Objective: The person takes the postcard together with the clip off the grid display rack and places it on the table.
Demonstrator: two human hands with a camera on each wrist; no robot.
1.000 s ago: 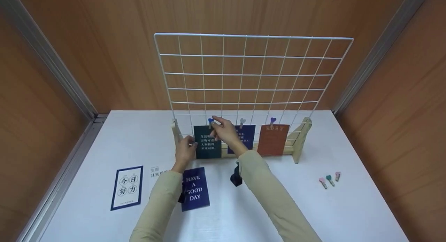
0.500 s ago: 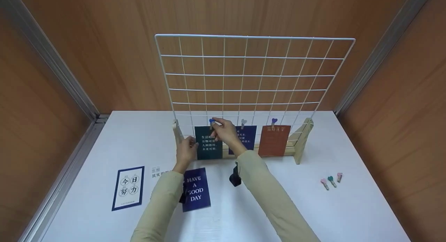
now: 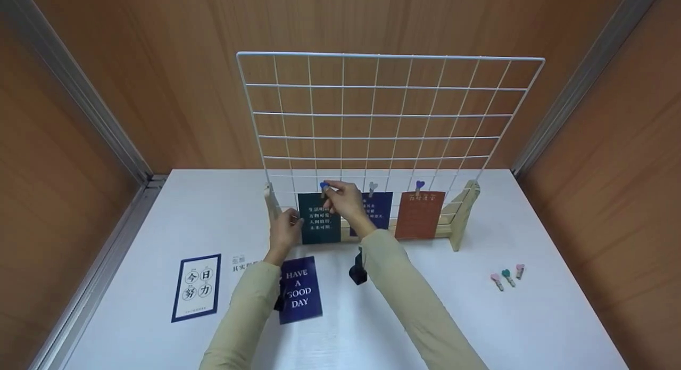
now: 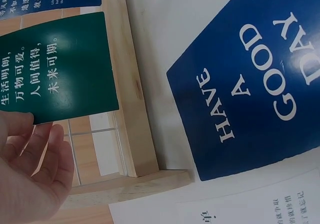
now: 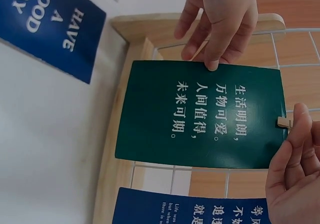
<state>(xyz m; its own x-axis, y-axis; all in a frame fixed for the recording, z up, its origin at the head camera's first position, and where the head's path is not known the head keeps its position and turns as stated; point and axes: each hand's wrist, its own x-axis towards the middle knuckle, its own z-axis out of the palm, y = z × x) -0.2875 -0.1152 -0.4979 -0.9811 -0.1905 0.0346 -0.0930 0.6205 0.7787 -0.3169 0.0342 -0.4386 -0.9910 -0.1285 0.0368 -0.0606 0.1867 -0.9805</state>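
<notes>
A dark green card [image 3: 320, 223] with white writing hangs against the low part of the white wire grid [image 3: 391, 114]. My left hand [image 3: 284, 231] pinches its left edge, thumb on the front, as the left wrist view shows. At the card's top edge my right hand [image 3: 345, 202] pinches a small wooden clip [image 5: 284, 122] with a blue heart, mostly hidden by the fingers. To the right, a blue card [image 3: 379, 210] hangs under a grey heart clip [image 3: 372, 188], partly behind my right hand. Beyond it hangs an orange-red card [image 3: 420, 215] under a purple heart clip [image 3: 420, 186].
The grid stands in a wooden base [image 3: 458, 221] on a white table [image 3: 404, 317]. A blue "HAVE A GOOD DAY" card [image 3: 301, 293], a blue-bordered card [image 3: 197, 287] and a white card [image 4: 260, 204] lie in front, left. Two pink clips [image 3: 497, 281] and a green clip [image 3: 508, 277] lie right.
The view has shifted slightly. Both hands stay at the green card, and the right fingers have closed in a little at the blue heart clip.
</notes>
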